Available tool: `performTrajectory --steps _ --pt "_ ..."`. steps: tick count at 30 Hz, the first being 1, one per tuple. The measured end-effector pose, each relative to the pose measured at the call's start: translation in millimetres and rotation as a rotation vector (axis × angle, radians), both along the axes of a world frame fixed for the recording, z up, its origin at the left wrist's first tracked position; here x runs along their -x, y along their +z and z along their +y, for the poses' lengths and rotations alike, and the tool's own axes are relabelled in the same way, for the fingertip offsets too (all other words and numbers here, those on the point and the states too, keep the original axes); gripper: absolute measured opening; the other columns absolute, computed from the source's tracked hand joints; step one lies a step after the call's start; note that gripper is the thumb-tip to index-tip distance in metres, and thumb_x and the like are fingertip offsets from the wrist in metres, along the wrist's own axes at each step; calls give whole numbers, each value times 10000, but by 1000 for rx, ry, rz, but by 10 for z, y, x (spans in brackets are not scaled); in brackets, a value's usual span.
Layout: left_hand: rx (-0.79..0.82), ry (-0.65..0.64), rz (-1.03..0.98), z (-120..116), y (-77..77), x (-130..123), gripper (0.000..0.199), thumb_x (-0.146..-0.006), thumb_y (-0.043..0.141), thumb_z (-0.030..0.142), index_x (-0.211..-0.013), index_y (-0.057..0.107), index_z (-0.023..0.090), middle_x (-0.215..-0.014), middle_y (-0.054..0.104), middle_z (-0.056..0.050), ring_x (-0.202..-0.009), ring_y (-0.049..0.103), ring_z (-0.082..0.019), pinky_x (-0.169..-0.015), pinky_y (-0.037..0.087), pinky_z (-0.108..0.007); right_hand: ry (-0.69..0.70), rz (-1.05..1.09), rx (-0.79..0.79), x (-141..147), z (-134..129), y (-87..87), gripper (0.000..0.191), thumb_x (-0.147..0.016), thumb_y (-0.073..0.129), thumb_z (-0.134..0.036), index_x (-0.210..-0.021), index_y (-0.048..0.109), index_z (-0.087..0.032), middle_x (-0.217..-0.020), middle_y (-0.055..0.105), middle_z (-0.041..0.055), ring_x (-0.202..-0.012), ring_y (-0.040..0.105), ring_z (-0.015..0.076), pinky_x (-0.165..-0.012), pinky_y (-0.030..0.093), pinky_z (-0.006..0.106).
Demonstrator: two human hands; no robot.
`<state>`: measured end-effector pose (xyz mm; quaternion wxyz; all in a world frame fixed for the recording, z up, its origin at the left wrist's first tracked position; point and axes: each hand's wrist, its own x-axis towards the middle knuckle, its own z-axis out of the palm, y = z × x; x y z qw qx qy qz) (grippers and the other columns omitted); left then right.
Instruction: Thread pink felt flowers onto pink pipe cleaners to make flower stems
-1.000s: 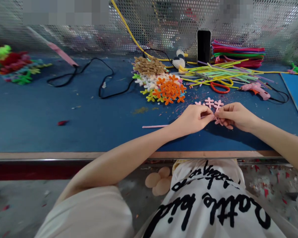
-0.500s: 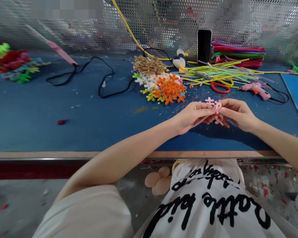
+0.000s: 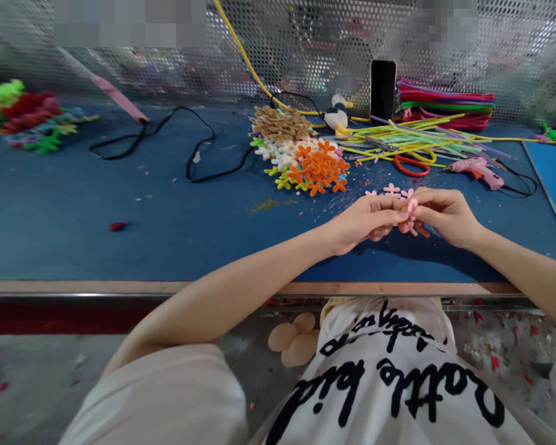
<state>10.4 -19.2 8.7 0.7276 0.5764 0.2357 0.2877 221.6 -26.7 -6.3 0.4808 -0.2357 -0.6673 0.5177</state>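
Centrally, left hand [image 3: 368,221] and right hand [image 3: 442,215] pinched together on pink flower [image 3: 411,207], table edge [image 3: 120,288] near, bare blue tabletop [image 3: 74,216] leftward.

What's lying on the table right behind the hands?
Behind the left hand and right hand, which pinch a pink felt flower, more pink flowers lie on the blue table. The hands hide any others.

My left hand [image 3: 364,221] and right hand [image 3: 442,215] meeting fingertip to fingertip right of frame centre, fingers pinched, both forearms angled in from the lower edge
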Motion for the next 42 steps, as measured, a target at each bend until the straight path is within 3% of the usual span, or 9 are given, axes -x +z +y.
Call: performTrajectory --steps 6,15,24,35,42 --pt "49 -53 57 -11 34 18 179 -761 776 302 -788 681 153 -637 599 47 -431 272 -7 -412 149 -193 33 4 -57 -45 53 -37 140 -863 839 -227 -1001 865 -237 -783 734 39 -546 668 109 -411 511 185" --pt "170 -133 156 1 6 13 116 -685 723 242 -672 654 151 -555 518 37 -424 264 -21 -414 135 -200 271 -20 3 -46 37 6 177 -854 841 -180 -1028 855 -213 -836 754 42 -547 638 72 -438 529 156" --pt "160 -173 144 -15 16 14 79 -699 695 226 -680 684 150 -552 526 22 -437 282 -31 -441 129 -224 246 -110 18 -58 23 69 106 -822 861 -182 -924 869 -211 -777 753 45 -528 603 72 -455 521 166" --pt "148 -206 142 -9 -14 2 111 -705 735 248 -707 688 147 -580 563 14 -435 299 -28 -427 150 -207 191 -77 51 -38 28 44 114 -755 922 -256 -842 871 -203 -726 772 61 -502 626 96 -420 507 172" --pt "86 -193 110 -24 13 14 153 -751 741 284 -737 667 151 -645 613 0 -461 327 -41 -453 169 -228 142 -49 51 -43 8 15 93 -793 898 -266 -860 866 -210 -739 767 47 -488 619 101 -403 482 194"
